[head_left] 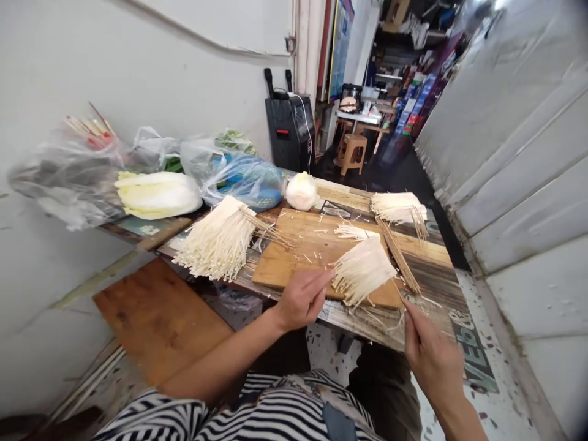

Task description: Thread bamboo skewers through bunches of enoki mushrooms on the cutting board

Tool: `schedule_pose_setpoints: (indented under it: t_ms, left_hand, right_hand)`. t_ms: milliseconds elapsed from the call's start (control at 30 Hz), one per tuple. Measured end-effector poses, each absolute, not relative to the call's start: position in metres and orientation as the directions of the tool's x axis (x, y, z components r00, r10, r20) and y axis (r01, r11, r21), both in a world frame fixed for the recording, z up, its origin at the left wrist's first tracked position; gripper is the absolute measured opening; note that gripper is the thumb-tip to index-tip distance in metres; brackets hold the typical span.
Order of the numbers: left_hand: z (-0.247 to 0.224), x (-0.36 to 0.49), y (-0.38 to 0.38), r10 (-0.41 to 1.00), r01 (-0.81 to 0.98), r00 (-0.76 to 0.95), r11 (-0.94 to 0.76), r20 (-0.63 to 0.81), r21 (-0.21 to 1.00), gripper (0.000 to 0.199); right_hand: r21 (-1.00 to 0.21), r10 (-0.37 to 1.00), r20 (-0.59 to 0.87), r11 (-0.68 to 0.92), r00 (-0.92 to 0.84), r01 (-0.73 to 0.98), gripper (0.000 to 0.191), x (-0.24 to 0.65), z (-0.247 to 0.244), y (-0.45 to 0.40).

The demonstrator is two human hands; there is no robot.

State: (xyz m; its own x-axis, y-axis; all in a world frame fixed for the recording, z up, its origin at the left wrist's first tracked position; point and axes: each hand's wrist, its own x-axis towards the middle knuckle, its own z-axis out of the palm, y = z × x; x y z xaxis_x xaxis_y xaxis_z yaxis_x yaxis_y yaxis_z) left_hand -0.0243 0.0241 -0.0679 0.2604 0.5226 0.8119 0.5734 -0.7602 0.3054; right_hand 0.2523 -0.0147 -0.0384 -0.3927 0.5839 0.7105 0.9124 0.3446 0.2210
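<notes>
A flat bunch of enoki mushrooms (364, 269) lies over the near right part of a wooden cutting board (280, 260). My left hand (303, 300) has its fingertips closed at the bunch's left edge. On the other side, my right hand (434, 352) pinches a thin bamboo skewer (399, 290) whose far end meets the bunch's right edge; how deep it goes is hidden. A smaller clump of enoki (356, 232) sits behind. Several bare skewers (399, 257) lie along the board's right side. Skewered enoki are stacked at the left (218, 239) and far right (397, 207).
A cabbage head (158, 195), plastic bags (243, 177) and a round pale vegetable (301, 191) line the table's back. A black speaker (290, 131) stands beyond. A wooden board (160, 318) is low on the left; a white wall (519, 153) runs along the right.
</notes>
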Motion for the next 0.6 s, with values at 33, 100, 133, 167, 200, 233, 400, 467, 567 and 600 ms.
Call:
schedule_pose_setpoints:
  t_ms: [33, 100, 133, 167, 200, 233, 400, 467, 567, 600]
  left_hand:
    - [-0.077, -0.025, 0.021, 0.519, 0.561, 0.260, -0.768, 0.814, 0.311, 0.056]
    - [-0.088, -0.027, 0.018, 0.511, 0.544, 0.247, -0.776, 0.823, 0.318, 0.057]
    - [-0.090, -0.027, 0.018, 0.505, 0.535, 0.238, -0.781, 0.830, 0.321, 0.056]
    - [-0.091, -0.028, 0.018, 0.498, 0.527, 0.227, -0.785, 0.837, 0.324, 0.055]
    - [-0.092, -0.028, 0.019, 0.491, 0.521, 0.218, -0.790, 0.843, 0.325, 0.054]
    - [-0.092, -0.029, 0.019, 0.485, 0.517, 0.211, -0.792, 0.849, 0.325, 0.052]
    - [-0.092, -0.029, 0.018, 0.512, 0.554, 0.243, -0.771, 0.824, 0.315, 0.040]
    - [-0.092, -0.028, 0.017, 0.516, 0.564, 0.254, -0.766, 0.818, 0.307, 0.037]
    - [-0.092, -0.029, 0.017, 0.500, 0.564, 0.250, -0.771, 0.829, 0.295, 0.037]
    - [-0.092, -0.029, 0.017, 0.500, 0.561, 0.248, -0.772, 0.830, 0.297, 0.036]
  right_hand:
    - [0.266, 0.564, 0.710, 0.340, -0.422, 0.902, 0.028, 0.252, -0.031, -0.010]
    - [0.329, 0.530, 0.720, 0.307, -0.448, 0.893, 0.030, 0.251, -0.016, 0.001]
    - [0.341, 0.511, 0.735, 0.287, -0.445, 0.895, 0.030, 0.251, -0.009, 0.009]
    - [0.337, 0.494, 0.755, 0.270, -0.430, 0.902, 0.028, 0.251, -0.003, 0.018]
    - [0.317, 0.480, 0.778, 0.256, -0.405, 0.913, 0.026, 0.252, 0.004, 0.028]
    - [0.287, 0.476, 0.796, 0.247, -0.374, 0.925, 0.025, 0.253, 0.011, 0.039]
    - [0.063, 0.604, 0.777, 0.205, -0.177, 0.977, 0.036, 0.258, 0.040, 0.109]
    - [0.023, 0.664, 0.739, 0.150, -0.118, 0.988, 0.040, 0.259, 0.049, 0.141]
    - [0.008, 0.722, 0.690, 0.063, -0.051, 0.998, 0.042, 0.263, 0.060, 0.186]
    - [-0.007, 0.744, 0.668, 0.039, -0.024, 0.999, 0.041, 0.265, 0.063, 0.200]
